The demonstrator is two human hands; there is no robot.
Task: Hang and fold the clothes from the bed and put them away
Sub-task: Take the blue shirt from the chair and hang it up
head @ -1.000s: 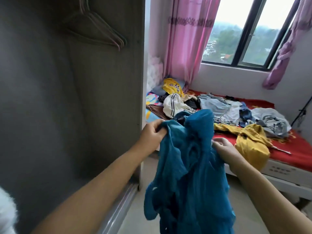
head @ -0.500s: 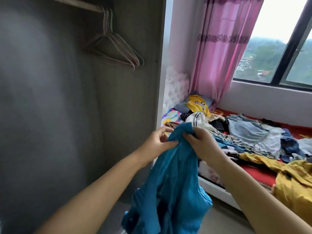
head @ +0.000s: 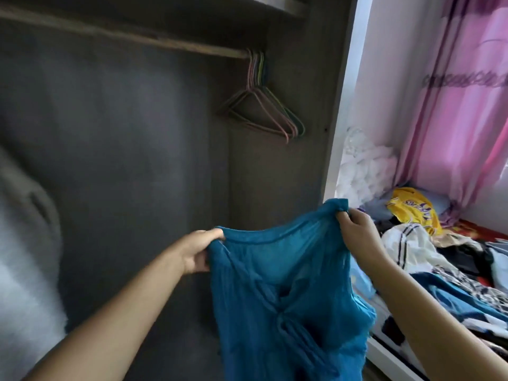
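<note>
A thin teal garment [head: 286, 292] hangs spread between my hands in front of the open wardrobe. My left hand [head: 196, 250] grips its top edge at the left. My right hand [head: 357, 229] pinches the other top corner, slightly higher. Several empty wire hangers [head: 264, 111] hang at the right end of the wardrobe rail [head: 137, 39], above and behind the garment. More clothes lie heaped on the bed [head: 472, 226] at the right, among them a yellow jersey [head: 412, 210] and a white striped top [head: 406, 246].
The dark wardrobe interior [head: 137, 160] fills the left and centre. A pale blurred garment [head: 24, 257] sits at the far left. The white wardrobe side panel [head: 343, 111] separates wardrobe and bed. Pink curtains [head: 453, 105] hang at the right.
My hands have moved apart and spread the teal garment's top edge open. The view has turned left and up toward the wardrobe, bringing the rail and hangers closer.
</note>
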